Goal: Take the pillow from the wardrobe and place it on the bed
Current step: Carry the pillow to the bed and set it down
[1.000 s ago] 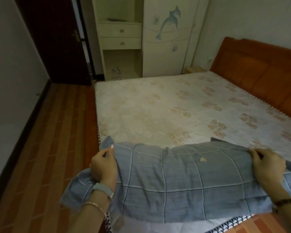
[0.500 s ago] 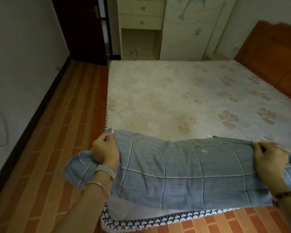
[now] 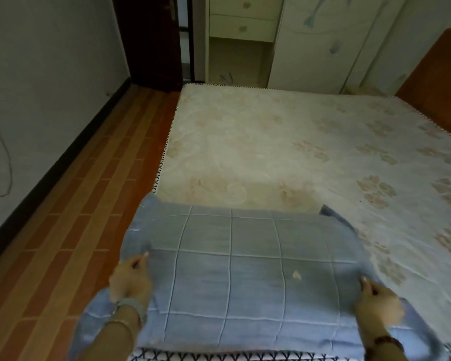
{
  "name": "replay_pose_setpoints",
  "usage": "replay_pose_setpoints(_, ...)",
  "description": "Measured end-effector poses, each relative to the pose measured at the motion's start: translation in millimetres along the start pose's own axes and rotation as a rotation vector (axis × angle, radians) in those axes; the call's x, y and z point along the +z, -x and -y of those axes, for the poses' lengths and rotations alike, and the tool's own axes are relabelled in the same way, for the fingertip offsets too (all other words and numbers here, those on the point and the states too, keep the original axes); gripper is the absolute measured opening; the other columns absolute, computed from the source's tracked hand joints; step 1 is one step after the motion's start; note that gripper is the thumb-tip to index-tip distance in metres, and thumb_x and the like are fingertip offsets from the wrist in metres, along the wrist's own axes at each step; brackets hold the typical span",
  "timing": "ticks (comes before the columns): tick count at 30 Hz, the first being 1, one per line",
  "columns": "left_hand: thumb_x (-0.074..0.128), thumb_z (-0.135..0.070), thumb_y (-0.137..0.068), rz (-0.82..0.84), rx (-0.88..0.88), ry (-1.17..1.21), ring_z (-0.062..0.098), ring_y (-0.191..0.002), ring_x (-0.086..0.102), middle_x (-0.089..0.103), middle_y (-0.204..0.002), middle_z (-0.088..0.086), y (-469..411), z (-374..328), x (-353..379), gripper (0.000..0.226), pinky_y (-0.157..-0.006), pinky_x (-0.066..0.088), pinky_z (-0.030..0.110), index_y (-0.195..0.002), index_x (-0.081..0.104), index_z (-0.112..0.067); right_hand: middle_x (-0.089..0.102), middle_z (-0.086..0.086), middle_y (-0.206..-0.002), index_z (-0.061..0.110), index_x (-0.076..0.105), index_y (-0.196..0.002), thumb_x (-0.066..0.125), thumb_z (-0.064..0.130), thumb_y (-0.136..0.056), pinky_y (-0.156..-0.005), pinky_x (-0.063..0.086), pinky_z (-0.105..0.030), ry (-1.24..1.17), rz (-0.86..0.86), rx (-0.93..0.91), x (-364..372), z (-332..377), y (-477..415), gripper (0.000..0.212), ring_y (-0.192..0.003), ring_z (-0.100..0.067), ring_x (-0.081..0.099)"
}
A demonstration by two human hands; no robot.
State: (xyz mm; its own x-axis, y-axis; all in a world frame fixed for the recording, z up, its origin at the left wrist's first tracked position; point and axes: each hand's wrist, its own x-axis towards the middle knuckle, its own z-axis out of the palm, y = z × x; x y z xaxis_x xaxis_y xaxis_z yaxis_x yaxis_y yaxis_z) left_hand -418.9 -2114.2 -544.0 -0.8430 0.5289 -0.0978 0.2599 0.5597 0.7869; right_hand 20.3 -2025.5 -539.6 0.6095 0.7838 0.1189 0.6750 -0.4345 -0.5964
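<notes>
The blue checked pillow (image 3: 245, 277) lies flat at the near corner of the bed (image 3: 284, 142), its left end hanging past the mattress edge over the reddish brick-pattern floor (image 3: 71, 230), with loads of bare flowered mattress open beyond it. The left hand (image 3: 130, 280) pinches the soft quilted fabric at the left end and the right hand (image 3: 378, 303) grips the right end. The cream wardrobe (image 3: 297, 43) stands past the far edge, next to a dark door (image 3: 151, 43).
</notes>
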Motion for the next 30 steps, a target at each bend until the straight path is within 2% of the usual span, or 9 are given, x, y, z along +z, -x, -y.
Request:
replay_pose_setpoints(3,0.056,-0.014,-0.096,0.007,-0.039,-0.11,0.049,-0.092,0.063,0.068,-0.099,0.033,26,35,16,0.019,-0.07,0.043,0.043,-0.098,0.069,-0.002,0.064,-0.039,-0.078,-0.015,0.067,-0.079,0.05,0.026,-0.086,-0.069,0.05,-0.05,0.045,0.04,0.014,21,-38,22,0.045,-0.076,-0.049,0.061)
replay_pose_setpoints(5,0.057,-0.003,-0.092,-0.089,0.049,-0.135,0.05,-0.096,0.061,0.064,-0.102,0.035,35,33,15,0.014,-0.076,0.043,0.049,-0.103,0.065,0.003,0.06,-0.043,-0.091,-0.017,0.062,-0.088,0.041,0.022,-0.085,-0.078,0.045,-0.053,0.12,-0.018,-0.004,18,-41,21,0.045,-0.089,-0.052,0.057)
replay_pose_setpoints(9,0.062,0.002,-0.081,-0.255,0.345,-0.159,0.043,-0.121,0.053,0.058,-0.128,0.025,36,-1,18,0.043,-0.101,0.032,0.049,-0.123,0.056,0.0,0.048,-0.041,-0.124,-0.009,0.047,-0.126,0.044,0.012,-0.089,-0.1,0.031,-0.054,0.031,-0.174,-0.215,4,1,16,0.043,-0.116,-0.054,0.044)
replay_pose_setpoints(13,0.052,-0.032,-0.097,0.002,0.548,-0.318,0.031,-0.147,0.029,0.037,-0.156,0.013,21,0,47,0.052,-0.117,0.012,0.054,-0.146,0.04,-0.019,0.022,-0.017,-0.157,0.021,0.027,-0.148,0.032,0.042,-0.097,-0.115,0.009,-0.054,0.152,0.07,-0.414,22,30,15,0.055,-0.143,-0.039,0.019)
replay_pose_setpoints(15,0.035,-0.042,-0.102,0.219,0.514,-0.464,0.023,-0.153,0.012,0.017,-0.165,0.003,15,28,66,0.059,-0.119,0.006,0.059,-0.154,0.01,-0.033,0.012,-0.006,-0.161,0.034,0.014,-0.15,0.025,0.05,-0.097,-0.117,0.004,-0.054,0.315,0.238,-0.413,44,15,26,0.057,-0.147,-0.034,0.008)
replay_pose_setpoints(17,0.026,-0.046,-0.102,0.284,0.492,-0.548,0.02,-0.154,0.004,0.006,-0.167,-0.002,13,55,80,0.06,-0.12,0.002,0.059,-0.147,-0.012,-0.039,0.012,-0.005,-0.161,0.036,0.009,-0.15,0.019,0.053,-0.093,-0.117,0.006,-0.054,0.396,0.246,-0.432,60,-6,39,0.061,-0.147,-0.033,0.008)
replay_pose_setpoints(21,0.025,-0.05,-0.101,0.288,0.458,-0.535,0.021,-0.153,0.007,0.011,-0.166,-0.003,9,46,84,0.056,-0.119,-0.001,0.059,-0.153,0.005,-0.042,0.015,-0.006,-0.16,0.036,0.013,-0.15,0.016,0.06,-0.09,-0.117,0.006,-0.054,0.379,0.242,-0.423,52,-3,31,0.064,-0.147,-0.034,0.011)
replay_pose_setpoints(25,0.028,-0.047,-0.1,0.063,0.492,-0.36,0.032,-0.148,0.026,0.032,-0.159,0.01,13,22,67,0.053,-0.115,0.009,0.064,-0.149,0.033,-0.029,0.022,-0.007,-0.158,0.031,0.021,-0.149,0.02,0.055,-0.093,-0.117,0.01,-0.05,0.235,0.122,-0.485,48,18,31,0.062,-0.145,-0.033,0.019)
replay_pose_setpoints(30,0.004,-0.054,-0.092,0.22,0.598,-0.491,0.021,-0.151,0.019,0.023,-0.163,0.003,17,42,70,0.068,-0.121,0.003,0.057,-0.153,0.018,-0.029,0.02,-0.002,-0.159,0.031,0.017,-0.15,0.015,0.057,-0.091,-0.119,0.009,-0.046,0.327,0.194,-0.498,67,4,48,0.064,-0.147,-0.026,0.015)
